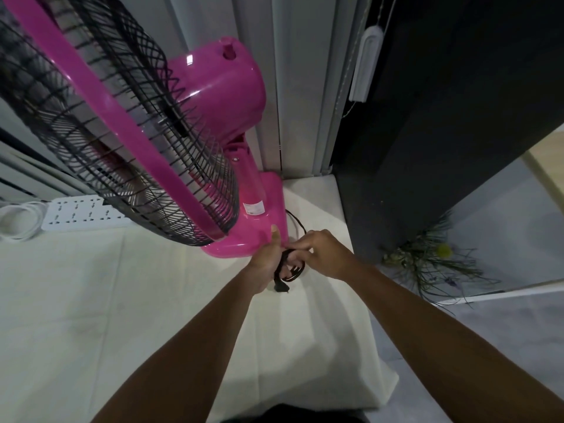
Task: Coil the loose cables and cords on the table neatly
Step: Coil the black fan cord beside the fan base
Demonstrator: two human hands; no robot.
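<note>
A black power cord (290, 267) runs from the back of the pink fan's base (244, 239) and is gathered into small loops between my hands. My left hand (268, 264) grips the bundle of loops, thumb pointing up against the fan base. My right hand (323, 254) pinches the cord on the bundle's right side. The black plug (281, 287) hangs below my left hand. A free stretch of cord (297, 222) curves behind the base. A coiled white cable (18, 219) lies at the far left.
The pink fan with a black wire grille (106, 132) stands on a table with a white cloth (122, 300). A white power strip (82, 215) lies behind the grille. A dark cabinet (427, 132) rises right of the table, with a plant (433, 261) on the floor.
</note>
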